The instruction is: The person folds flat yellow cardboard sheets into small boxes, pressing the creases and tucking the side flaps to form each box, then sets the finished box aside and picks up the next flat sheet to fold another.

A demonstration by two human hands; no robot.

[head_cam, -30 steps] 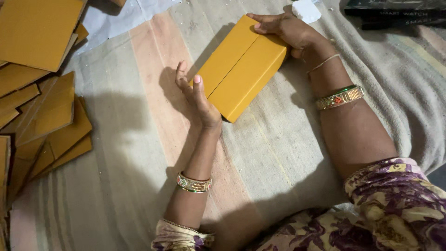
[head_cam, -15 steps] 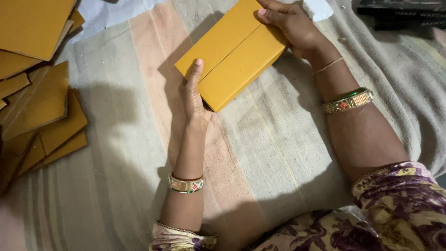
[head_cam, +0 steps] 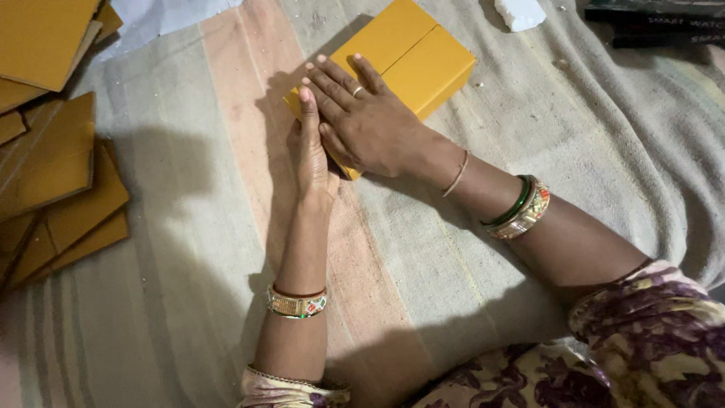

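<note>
**boxfan:** Head view, looking straight down. 1 yellow box [head_cam: 408, 57] lies flat on a striped cloth [head_cam: 189, 249], up near the top middle of the shot. Right hand [head_cam: 370, 125] is spread flat on the box's near end, fingers fanned out, palm pressing down, not gripping anything. Left hand [head_cam: 311, 151] stands on edge against the box's near-left side, fingers straight and together, also holding nothing, just butted up against the cardboard.

**tapeguy:** so what step is that, you reckon?

**boxfan:** Looks to me like pressing and squaring it up: 1 hand flattens the top while the other braces the side. There's a seam running across the top, so I'd guess 2 panels meet there and are being pushed flush.

**tapeguy:** anything else around?

**boxfan:** A heap of flat cards [head_cam: 53, 166] in the same yellow, well off at the left edge. A white scrap [head_cam: 521, 13] beside the box's far corner, and dark boxes [head_cam: 653, 23] top right.

**tapeguy:** and next?

**boxfan:** My guess only: it wants even pressure along that seam, with the left hand keeping the side from sliding away on the soft cloth. Can't tell if the far end is already closed.
</note>
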